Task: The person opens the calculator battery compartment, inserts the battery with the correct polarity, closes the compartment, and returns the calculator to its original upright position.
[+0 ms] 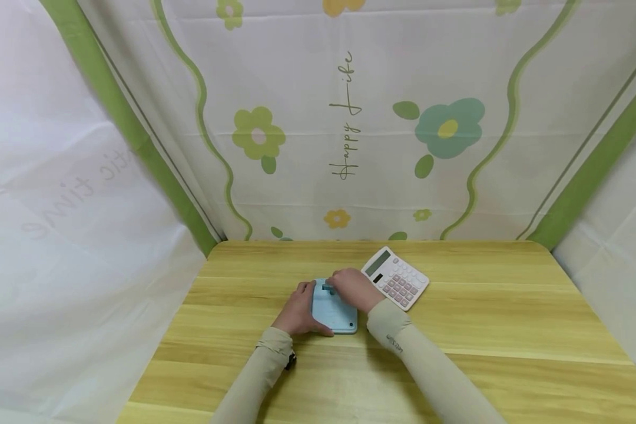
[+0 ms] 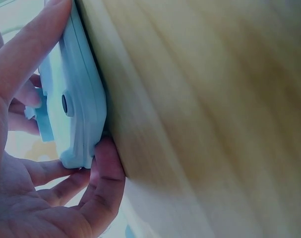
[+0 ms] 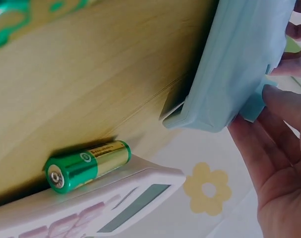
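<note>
A light-blue plastic device (image 1: 335, 312), rounded at the corners, lies on the table with a dark round spot near one corner; its face is hidden. My left hand (image 1: 299, 311) grips it by the left side, thumb at the near edge and fingers at the far end. At the far end my right hand (image 1: 354, 287) pinches a small light-blue cover (image 3: 253, 105) between thumb and fingers. That cover stands tilted up from the device's surface; whether it is fully apart cannot be told. In the left wrist view the cover (image 2: 43, 119) juts out beyond the device.
A white calculator with pink keys (image 1: 400, 280) lies to the right of the device, close to my right wrist. Beside it on the wooden table (image 1: 509, 330) is a green and gold battery (image 3: 90, 166). White printed cloth (image 1: 307, 76) hangs behind the table.
</note>
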The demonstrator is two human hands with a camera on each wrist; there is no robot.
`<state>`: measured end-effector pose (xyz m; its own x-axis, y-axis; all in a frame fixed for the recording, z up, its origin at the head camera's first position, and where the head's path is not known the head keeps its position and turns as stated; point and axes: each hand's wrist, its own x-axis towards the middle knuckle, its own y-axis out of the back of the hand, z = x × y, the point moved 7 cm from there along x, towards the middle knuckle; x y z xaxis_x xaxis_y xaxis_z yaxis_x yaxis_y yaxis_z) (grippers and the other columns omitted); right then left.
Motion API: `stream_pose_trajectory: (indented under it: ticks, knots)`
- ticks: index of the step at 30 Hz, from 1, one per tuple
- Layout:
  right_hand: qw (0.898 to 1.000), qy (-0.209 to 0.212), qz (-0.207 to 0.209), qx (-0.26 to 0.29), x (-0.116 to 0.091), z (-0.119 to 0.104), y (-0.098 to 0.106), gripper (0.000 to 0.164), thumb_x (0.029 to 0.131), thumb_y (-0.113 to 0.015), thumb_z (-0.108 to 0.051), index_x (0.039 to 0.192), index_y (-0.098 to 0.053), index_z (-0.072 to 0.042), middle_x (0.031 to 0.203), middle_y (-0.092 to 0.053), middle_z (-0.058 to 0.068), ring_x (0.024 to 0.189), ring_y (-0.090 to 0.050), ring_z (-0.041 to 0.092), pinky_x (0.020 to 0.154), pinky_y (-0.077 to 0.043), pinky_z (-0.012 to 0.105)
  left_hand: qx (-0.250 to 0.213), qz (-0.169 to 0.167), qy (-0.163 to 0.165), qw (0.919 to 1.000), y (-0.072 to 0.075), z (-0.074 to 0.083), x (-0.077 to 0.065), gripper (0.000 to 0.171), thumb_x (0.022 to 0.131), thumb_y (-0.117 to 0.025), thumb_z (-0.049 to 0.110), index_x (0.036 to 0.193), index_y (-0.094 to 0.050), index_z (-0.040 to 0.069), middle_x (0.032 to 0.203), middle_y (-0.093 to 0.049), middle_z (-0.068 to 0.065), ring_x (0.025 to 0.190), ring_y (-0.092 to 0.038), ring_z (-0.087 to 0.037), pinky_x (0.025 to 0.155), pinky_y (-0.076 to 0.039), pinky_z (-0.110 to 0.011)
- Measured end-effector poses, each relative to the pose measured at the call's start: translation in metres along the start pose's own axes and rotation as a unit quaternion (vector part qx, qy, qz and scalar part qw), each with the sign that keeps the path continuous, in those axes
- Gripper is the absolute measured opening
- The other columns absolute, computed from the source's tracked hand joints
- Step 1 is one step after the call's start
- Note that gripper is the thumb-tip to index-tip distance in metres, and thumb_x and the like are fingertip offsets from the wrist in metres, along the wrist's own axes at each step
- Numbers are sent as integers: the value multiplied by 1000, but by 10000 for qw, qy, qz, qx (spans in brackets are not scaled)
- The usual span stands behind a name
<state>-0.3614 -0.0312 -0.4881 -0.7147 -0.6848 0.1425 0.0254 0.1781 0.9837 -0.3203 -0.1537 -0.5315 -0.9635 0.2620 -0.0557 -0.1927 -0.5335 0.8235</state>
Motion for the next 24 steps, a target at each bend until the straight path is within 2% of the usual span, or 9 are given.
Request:
stream_pose_trajectory:
  ticks: [5, 12, 16, 24]
  knots:
    - [9992, -123, 145, 360, -1, 5, -1, 19, 97, -70, -5, 110, -82, -14, 100, -79, 4, 91, -75, 19, 81, -62, 31, -17, -16, 51, 10000, 0, -1, 1, 131, 61, -100, 47, 161, -29, 2, 157, -39, -21, 136, -48, -36, 115, -46, -50]
    - [9948, -368, 377, 873, -6, 12, 3, 22, 100, -67, -6, 118, -78, -11, 110, -75, 7, 98, -73, 23, 87, -61, 34, -57, -28, 42, 10000, 0, 0, 0, 132, 60, -101, 46, 161, -29, 0, 157, -39, -21, 136, -49, -37, 115, -45, -51]
    - [9938, -444, 435, 927, -11, 16, 10, 24, 100, -68, -8, 122, -77, -9, 114, -73, 7, 100, -72, 23, 89, -61, 34, -120, -3, 15, 9999, 0, 0, -1, 133, 59, -102, 45, 160, -29, -2, 156, -40, -22, 135, -49, -38, 114, -46, -52]
    - [9883, -604, 662, 1236, -30, 33, 23, 24, 98, -70, -5, 120, -78, -10, 107, -75, 4, 95, -71, 17, 84, -61, 33, -130, 22, 75, 9999, 0, -1, -1, 134, 59, -102, 45, 161, -28, -1, 156, -40, -22, 134, -49, -37, 113, -46, -51]
